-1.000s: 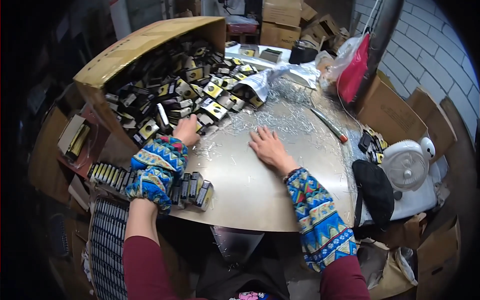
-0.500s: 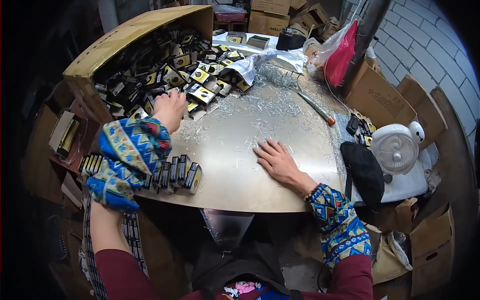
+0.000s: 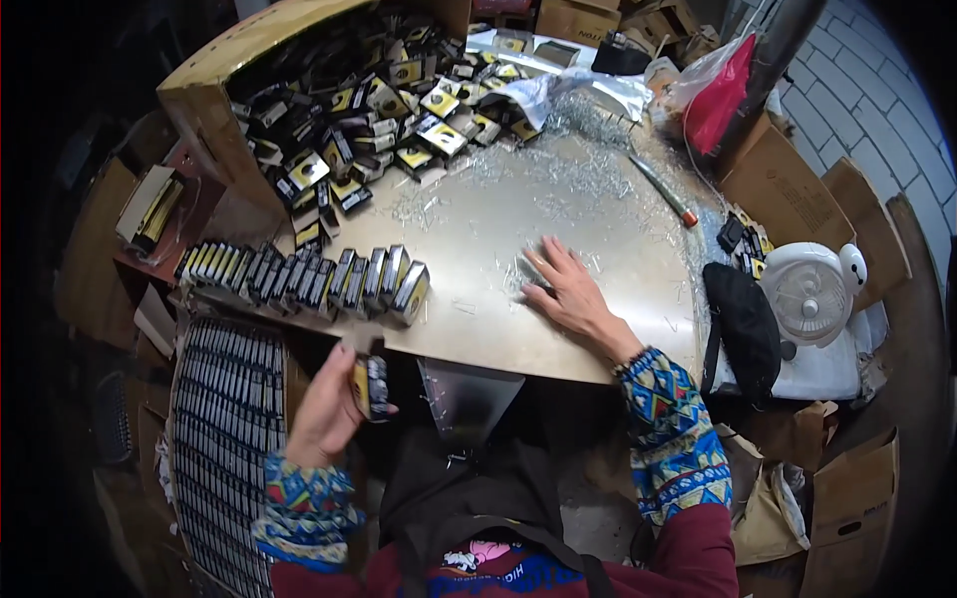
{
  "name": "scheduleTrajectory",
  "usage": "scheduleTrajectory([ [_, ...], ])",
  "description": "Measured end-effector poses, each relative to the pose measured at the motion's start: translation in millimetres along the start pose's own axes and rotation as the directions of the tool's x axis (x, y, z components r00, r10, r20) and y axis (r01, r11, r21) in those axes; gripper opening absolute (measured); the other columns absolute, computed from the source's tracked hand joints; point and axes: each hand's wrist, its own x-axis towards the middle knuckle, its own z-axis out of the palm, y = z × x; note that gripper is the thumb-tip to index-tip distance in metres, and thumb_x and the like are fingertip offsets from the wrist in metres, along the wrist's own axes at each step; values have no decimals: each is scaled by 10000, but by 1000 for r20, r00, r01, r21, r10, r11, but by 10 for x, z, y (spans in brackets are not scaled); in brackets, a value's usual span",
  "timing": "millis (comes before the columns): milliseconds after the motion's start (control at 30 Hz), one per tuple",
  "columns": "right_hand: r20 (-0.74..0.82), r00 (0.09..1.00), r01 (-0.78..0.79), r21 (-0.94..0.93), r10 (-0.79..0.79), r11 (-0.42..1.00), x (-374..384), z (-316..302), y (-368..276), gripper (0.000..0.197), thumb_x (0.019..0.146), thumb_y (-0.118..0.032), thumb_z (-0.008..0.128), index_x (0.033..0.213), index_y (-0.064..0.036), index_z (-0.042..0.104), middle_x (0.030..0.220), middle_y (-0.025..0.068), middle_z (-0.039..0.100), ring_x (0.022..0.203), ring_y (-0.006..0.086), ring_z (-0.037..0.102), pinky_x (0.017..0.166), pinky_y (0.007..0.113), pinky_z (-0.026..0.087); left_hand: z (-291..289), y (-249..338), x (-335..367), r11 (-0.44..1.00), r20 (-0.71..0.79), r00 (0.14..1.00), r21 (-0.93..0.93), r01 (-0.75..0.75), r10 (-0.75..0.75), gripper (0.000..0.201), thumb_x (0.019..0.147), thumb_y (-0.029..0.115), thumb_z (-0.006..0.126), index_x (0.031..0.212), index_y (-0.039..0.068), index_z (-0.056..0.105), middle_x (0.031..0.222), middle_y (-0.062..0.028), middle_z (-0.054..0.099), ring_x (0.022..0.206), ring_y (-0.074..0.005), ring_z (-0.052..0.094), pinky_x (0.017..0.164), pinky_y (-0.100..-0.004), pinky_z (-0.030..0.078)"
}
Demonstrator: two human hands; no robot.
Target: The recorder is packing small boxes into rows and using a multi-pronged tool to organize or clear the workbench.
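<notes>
My left hand [image 3: 324, 404] is closed round a small black and yellow cardboard box [image 3: 371, 387], its flap standing up, just off the table's front edge. My right hand [image 3: 568, 291] lies on the metal tabletop, fingers spread, touching a few thin silvery nails [image 3: 513, 274]. A row of matching small boxes [image 3: 344, 279] stands upright along the front left edge. Farther back, many loose boxes [image 3: 439, 135] spill out of a large cardboard carton [image 3: 214, 125] tipped on its side.
Loose nails [image 3: 588, 135] are heaped toward the back beside a crumpled plastic sheet [image 3: 543, 95]. At the right are a green tube [image 3: 658, 184] with a red end, a black pouch [image 3: 740, 334] and a white fan [image 3: 809, 299]. A carton packed with box rows [image 3: 224, 429] stands low at the left.
My left hand has come back from the loose heap to the front edge, bringing a small box. My right hand has shifted slightly on the tabletop. The view has shifted too.
</notes>
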Motion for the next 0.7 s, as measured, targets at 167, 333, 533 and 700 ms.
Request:
scheduleTrajectory([
  [167, -5, 1000, 14, 5, -14, 1000, 194, 328, -657, 446, 995, -336, 451, 1376, -105, 476, 1480, 233, 350, 1404, 381, 281, 1153, 484, 220, -783, -1273, 81, 945, -120, 988, 300, 132, -99, 279, 964, 153, 452, 1236, 107, 492, 1085, -37, 598, 974, -136, 589, 762, -347, 541],
  [333, -32, 998, 57, -21, -58, 998, -203, 527, -1182, 471, 985, -306, 475, 1379, -51, 448, 1457, 267, 354, 1386, 428, 284, 1136, 518, 223, -594, -1860, 113, 823, 21, 990, 559, 102, -137, 283, 899, 119, 557, 1176, 59, 557, 1020, -33, 611, 849, -96, 539, 684, -217, 430],
  [533, 139, 983, 105, 80, -116, 991, -646, 312, -1570, 558, 987, -312, 479, 1419, 19, 355, 1478, 335, 251, 1397, 494, 199, 1134, 551, 195, -333, -1982, -11, 974, -58, 972, 6, 229, -228, 222, 889, 93, 531, 1106, 66, 566, 951, -19, 600, 817, -94, 545, 678, -217, 446],
  [700, 129, 991, -61, 561, -15, 826, -708, -87, -1634, 298, 907, -39, 598, 1205, -41, 609, 1283, 190, 552, 999, 291, 655, 812, 323, 527, -302, -1940, -89, 979, -67, 981, 85, 187, -182, 234, 886, 110, 521, 1111, 52, 549, 934, -9, 589, 815, -84, 531, 706, -221, 436],
])
